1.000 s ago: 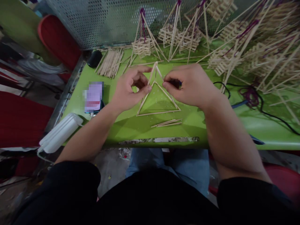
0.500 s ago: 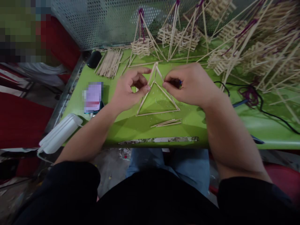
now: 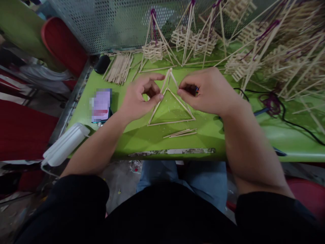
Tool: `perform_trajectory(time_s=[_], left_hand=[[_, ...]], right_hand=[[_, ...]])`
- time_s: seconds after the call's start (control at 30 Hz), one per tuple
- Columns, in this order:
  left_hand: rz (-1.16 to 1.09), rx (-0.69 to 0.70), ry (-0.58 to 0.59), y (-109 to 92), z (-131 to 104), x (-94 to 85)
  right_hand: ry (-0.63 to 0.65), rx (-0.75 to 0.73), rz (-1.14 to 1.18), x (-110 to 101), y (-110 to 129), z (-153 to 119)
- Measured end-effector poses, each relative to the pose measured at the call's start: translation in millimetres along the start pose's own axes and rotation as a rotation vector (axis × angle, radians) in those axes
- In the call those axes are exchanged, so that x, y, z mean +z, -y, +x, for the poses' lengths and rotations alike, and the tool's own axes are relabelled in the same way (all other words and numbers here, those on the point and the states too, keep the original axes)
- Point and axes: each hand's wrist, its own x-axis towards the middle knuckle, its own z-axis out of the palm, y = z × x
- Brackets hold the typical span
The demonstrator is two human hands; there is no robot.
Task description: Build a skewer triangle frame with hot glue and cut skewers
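A pyramid-shaped frame of thin wooden sticks (image 3: 172,122) stands on the green table in front of me, its triangular base on the surface. My left hand (image 3: 142,95) pinches the frame's left upright stick between thumb and fingers, with the index finger reaching toward the top. On the other side, my right hand (image 3: 208,89) is closed, its thumb and index fingertip gripping the right upright stick below the peak. The other fingers of that hand are curled and partly hidden. Several short loose sticks (image 3: 180,133) lie just in front of the base.
A bundle of sticks (image 3: 118,69) lies back left beside a black rounded object (image 3: 102,64). Nearer are a phone (image 3: 101,105) and a white device (image 3: 65,145). Stick structures with purple string (image 3: 153,51) crowd the back and right. A black cord (image 3: 284,117) crosses the right side.
The peak of the stick frame and my right hand have shifted very slightly to the right. Both hands keep their hold on the frame.
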Motion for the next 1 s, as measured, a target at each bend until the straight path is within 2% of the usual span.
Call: perform_trajectory(time_s=[0.3,0.47,0.57,0.77,1.0], left_hand=[[0.027,0.009,0.007,0,-1,0.2],[0.026,0.000,0.013,-1,0,-0.3],[0.007,-0.003,0.010,-3,0,-0.4],[-0.003,-0.021,-0.004,-4,0,2.7],[0.008,-0.016,-0.008,-8,0,1.5]], right_hand=[[0.003,0.009,0.016,0,-3,0],[-0.084,0.079,0.092,-1,-3,3],[-0.112,0.124,0.228,4,-13,9],[-0.017,0.088,0.483,25,-42,19],[0.043,0.010,0.557,42,-49,23]])
